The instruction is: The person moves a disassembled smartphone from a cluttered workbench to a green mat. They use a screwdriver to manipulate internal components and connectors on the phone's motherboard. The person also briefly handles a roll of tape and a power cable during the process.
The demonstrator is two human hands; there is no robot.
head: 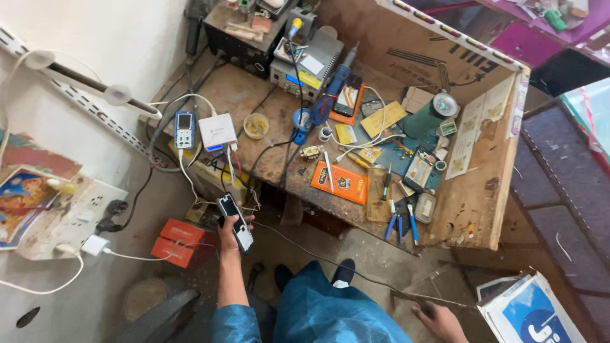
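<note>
The left hand [230, 235] has its grip closed around a phone [234, 221], held up in front of the counter [254, 101]. The phone's long side points up and a bit left. The right hand [438, 321] rests open, low down, holding nothing

A small phone-repair workshop — up past the left hand [230, 234] and the phone [234, 221] it grips, a scarred wooden workbench [241, 95] carries a soldering station [306, 63], an opened handset [348, 96], tweezers and cutters [400, 219]. Left of the hand, chargers and cables hang from a wall socket board [82, 216] — orange boxes [179, 241] lie just below.
</note>
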